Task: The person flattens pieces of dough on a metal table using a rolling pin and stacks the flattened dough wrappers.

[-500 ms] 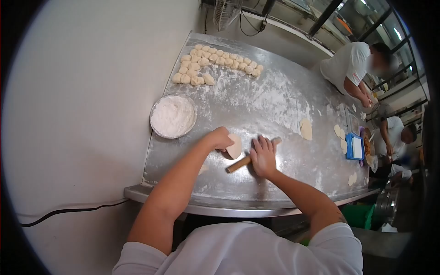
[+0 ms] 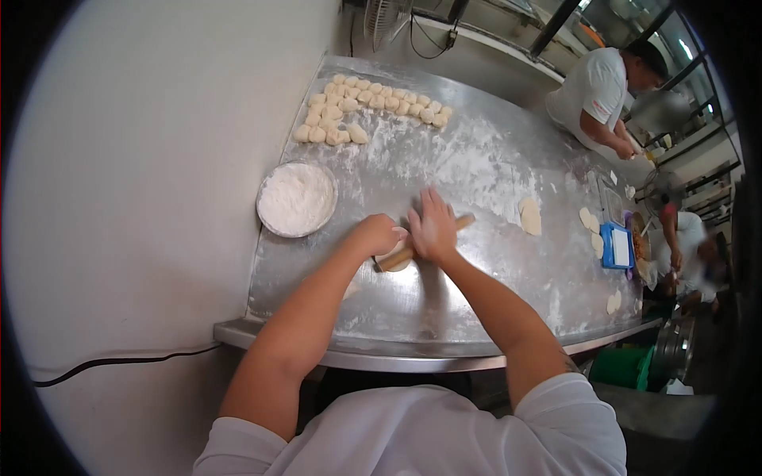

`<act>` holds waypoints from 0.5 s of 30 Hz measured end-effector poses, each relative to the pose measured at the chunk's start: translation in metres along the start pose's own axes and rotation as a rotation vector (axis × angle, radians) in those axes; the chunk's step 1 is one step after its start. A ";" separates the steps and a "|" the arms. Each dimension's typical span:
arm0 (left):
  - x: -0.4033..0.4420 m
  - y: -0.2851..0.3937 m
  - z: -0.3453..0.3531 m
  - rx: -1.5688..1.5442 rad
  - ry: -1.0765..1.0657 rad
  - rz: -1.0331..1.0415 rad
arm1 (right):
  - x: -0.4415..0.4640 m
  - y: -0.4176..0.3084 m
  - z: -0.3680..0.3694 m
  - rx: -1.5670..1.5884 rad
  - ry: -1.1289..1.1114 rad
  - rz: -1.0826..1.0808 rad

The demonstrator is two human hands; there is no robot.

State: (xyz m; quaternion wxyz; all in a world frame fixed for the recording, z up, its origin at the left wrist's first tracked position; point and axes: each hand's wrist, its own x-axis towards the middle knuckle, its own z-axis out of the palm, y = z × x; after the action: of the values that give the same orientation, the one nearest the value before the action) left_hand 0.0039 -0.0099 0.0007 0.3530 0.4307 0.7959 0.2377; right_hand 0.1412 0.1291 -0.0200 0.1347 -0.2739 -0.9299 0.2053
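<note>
Floured metal surface [image 2: 492,309], pale wall [image 2: 159,198] at nine o'clock. Around one dough disc [image 2: 389,252] at the clock's centre: one flour bowl [image 2: 296,200] at ten, roughly thirty dough balls [image 2: 389,101] toward twelve, three flat rounds [image 2: 597,246] beside one blue object [image 2: 608,247] near three, two people [image 2: 591,87] at two and three. Gripping the disc's edge with left hand [image 2: 375,236], fingers curled; pressing one rolling pin [image 2: 398,257] across it under right hand [image 2: 434,228], fingers spread.
</note>
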 end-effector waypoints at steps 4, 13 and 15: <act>0.007 -0.013 0.008 -0.144 -0.141 -0.088 | -0.124 0.038 -0.046 -0.311 -0.157 -0.126; -0.001 0.006 0.002 0.234 -0.056 -0.081 | 0.032 -0.028 0.011 -0.253 -0.034 0.058; 0.002 -0.002 0.006 0.195 -0.008 -0.057 | 0.033 -0.027 0.017 -0.141 0.040 0.082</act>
State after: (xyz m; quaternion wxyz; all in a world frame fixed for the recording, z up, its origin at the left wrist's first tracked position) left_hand 0.0068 -0.0092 -0.0054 0.3190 0.4413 0.8258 0.1471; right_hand 0.0959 0.1224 -0.0179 0.1252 -0.3244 -0.9272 0.1391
